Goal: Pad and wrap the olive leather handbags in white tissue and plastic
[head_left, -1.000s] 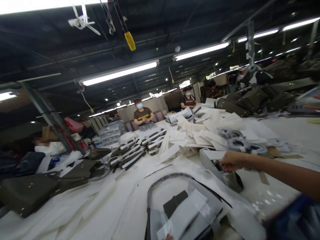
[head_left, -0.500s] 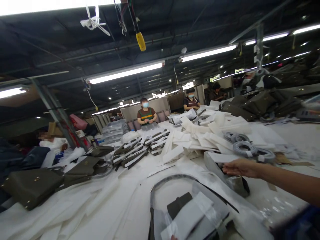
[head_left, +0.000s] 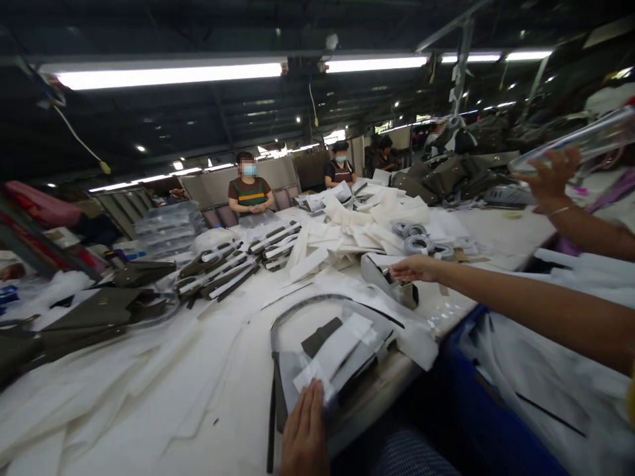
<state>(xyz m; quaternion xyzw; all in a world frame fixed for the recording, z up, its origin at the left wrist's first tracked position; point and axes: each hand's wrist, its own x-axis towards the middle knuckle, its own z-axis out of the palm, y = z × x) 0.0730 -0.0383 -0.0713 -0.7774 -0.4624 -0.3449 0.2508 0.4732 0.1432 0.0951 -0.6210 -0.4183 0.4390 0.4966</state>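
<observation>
My left hand reaches up from the bottom, its fingers stretched out flat on the near edge of a handbag. The dark grey-green bag lies on the table, partly covered by clear plastic. A white strip lies across it, close to my fingertips. The bag's wrapped handle arches out on the far side. My thumb is hidden. My right hand is out of the picture.
A co-worker's hand touches a wrapped piece on the right; their other hand lifts a clear plastic thing. White sheets, wrapped straps and bags cover the table. A blue bin stands at the right edge.
The view has turned down and to the right. More of my left hand shows on the bag. The co-worker's second hand with the clear plastic thing has come into view.
</observation>
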